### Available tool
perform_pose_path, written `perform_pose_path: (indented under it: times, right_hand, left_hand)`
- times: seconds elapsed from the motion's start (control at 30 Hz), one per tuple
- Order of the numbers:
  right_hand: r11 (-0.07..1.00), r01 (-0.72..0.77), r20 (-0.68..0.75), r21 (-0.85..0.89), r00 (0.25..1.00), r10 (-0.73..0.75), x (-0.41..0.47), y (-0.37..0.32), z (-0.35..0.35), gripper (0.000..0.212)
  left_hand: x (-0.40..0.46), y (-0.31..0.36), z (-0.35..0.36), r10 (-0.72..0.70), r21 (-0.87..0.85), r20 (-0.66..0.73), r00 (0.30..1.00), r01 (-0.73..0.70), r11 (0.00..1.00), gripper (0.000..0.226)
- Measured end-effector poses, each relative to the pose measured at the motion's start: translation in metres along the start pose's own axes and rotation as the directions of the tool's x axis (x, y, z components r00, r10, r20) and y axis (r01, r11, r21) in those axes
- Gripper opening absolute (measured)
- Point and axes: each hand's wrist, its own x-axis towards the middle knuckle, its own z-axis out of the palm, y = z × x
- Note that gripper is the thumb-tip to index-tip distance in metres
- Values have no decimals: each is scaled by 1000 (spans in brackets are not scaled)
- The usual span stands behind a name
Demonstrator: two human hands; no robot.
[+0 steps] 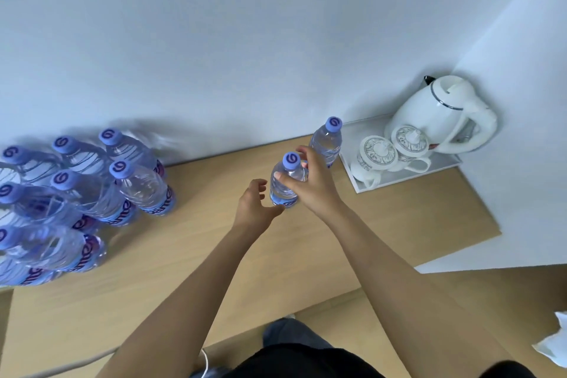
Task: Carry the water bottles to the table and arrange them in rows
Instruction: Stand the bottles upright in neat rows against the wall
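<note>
On the wooden table (383, 224), mid-frame, your right hand (310, 184) grips a water bottle (283, 184) near its shoulder. Thumb lies across the front of it, the other fingers (302, 153) curl round the far side just under the purple cap. The bottle stands upright; whether its base touches the table, can't tell. Your left hand (253, 205) sits just beside the same bottle's lower left. Its fingers are loosely curled, spread a bit, holding nothing; the thumb tip is near the bottle's base label, contact unclear.

A second bottle (326, 141) stands upright right behind your right hand, close to the wall (214, 40), just beside the white tray (408, 178). The two bottles sit close, one in front of the other.

Far left on the table is the shrink-wrapped pack of bottles (79, 193), purple caps up, well apart from both hands; blurred at the edge.

The tray in the right corner carries a white kettle (435, 113) and two lidded white cups (392, 150) in front of it.

Bottom right edge shows something white and crumpled (555, 344), unclear what.
</note>
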Motion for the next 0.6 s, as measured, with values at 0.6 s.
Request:
perform_pose_path:
  times: [0.6]
  right_hand:
    - [969,-140,163,206,981,107,22,-5,3,11]
  left_hand:
    - [14,-13,19,32,-45,-21,999,-33,998,69]
